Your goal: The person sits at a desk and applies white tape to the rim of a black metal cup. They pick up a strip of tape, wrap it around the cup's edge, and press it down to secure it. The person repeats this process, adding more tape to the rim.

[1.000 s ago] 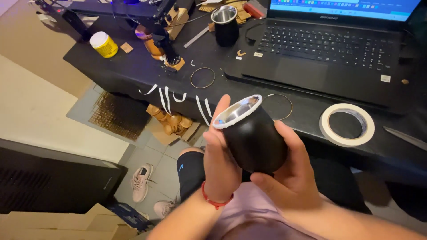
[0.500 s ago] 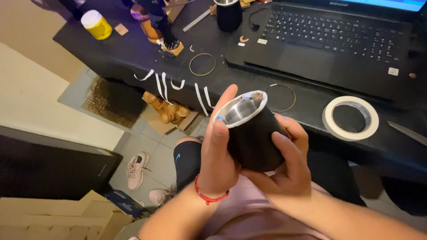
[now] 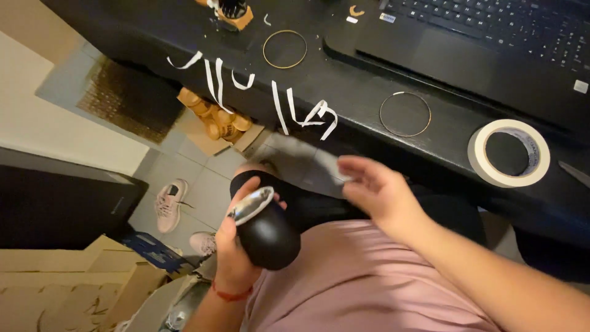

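Left hand (image 3: 232, 255) wrapped around black cup (image 3: 267, 233), thumb up along its side near the rim, fingers behind. Cup is rounded, matte black outside, shiny metal rim and lining, mouth tilted up-left. Held low over the lap, below the desk edge, against pink shirt (image 3: 362, 289).

Right hand (image 3: 378, 190) pinching a grey sheet (image 3: 304, 166) btwn thumb and fingers; sheet is motion-blurred, can't tell material. It sits just above the cup, not touching it afaict.

Black desk (image 3: 369, 80) above: white tape strips (image 3: 307, 114) stuck along the front edge, two thin metal rings (image 3: 405, 114), masking tape roll (image 3: 509, 153) at right, laptop (image 3: 491, 43) top right. Pink sneaker (image 3: 170, 206) on tile floor, left.
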